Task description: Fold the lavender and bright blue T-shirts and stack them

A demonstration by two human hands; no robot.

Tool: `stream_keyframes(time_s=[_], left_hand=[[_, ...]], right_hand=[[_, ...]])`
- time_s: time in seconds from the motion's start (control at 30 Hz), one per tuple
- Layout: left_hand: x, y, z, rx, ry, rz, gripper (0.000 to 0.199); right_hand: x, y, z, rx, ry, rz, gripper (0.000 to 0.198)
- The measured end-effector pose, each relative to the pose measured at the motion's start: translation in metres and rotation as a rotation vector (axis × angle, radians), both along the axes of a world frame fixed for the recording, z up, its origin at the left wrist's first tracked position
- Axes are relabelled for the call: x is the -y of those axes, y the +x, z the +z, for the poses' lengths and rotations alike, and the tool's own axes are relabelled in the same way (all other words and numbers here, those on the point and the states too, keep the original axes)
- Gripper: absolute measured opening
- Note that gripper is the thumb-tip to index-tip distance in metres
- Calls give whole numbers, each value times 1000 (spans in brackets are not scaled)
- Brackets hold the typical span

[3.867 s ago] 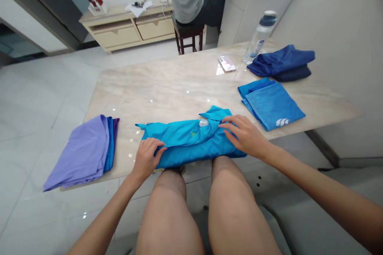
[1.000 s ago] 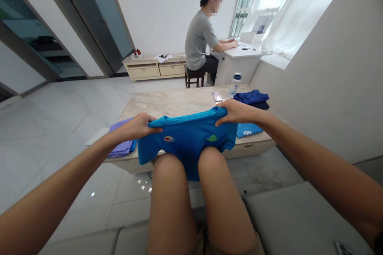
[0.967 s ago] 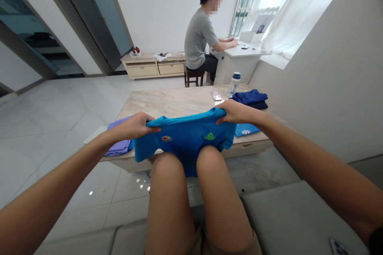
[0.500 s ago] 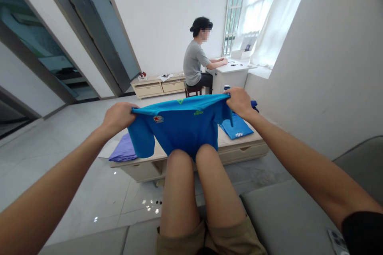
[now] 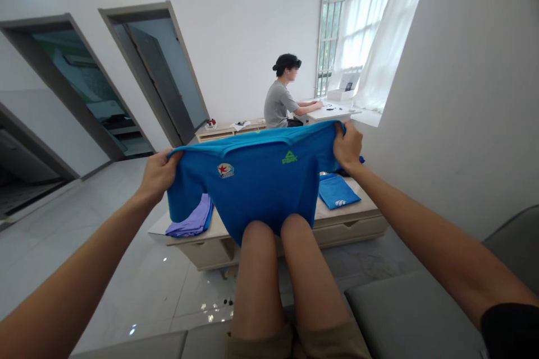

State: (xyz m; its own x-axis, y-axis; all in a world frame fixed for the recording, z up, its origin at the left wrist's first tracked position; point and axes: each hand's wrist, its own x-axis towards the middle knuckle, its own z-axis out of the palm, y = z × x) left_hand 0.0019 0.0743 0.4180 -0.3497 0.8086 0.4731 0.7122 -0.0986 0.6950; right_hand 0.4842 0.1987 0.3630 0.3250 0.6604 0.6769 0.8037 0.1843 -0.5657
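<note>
Over table (image 5: 337, 219), blue shirt (image 5: 256, 185) hangs btwn L hand (image 5: 158, 174) & R hand (image 5: 347, 146), each grip pinching a shoulder.

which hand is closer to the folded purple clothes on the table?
Left. The left hand grips the blue shirt just above and left of the folded purple clothes; the right hand holds the shirt's far corner, well to their right.
</note>
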Motion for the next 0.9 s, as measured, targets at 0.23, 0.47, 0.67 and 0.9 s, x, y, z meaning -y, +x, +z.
stream_keyframes(time_s=[0.23, 0.47, 0.67, 0.9], left_hand=[[25, -23, -2, -301, 63, 144, 24], [46, -35, -42, -399, -54, 198, 32], [50, -42, -98, -404, -81, 147, 41], [68, -60, -208, -396, -132, 24, 40]], right_hand=[[21, 29, 12, 557, -93, 27, 50], [26, 45, -3, 680, -175, -3, 46], [30, 55, -51, 609, -174, -26, 54], [56, 86, -174, 509, -104, 135, 79]])
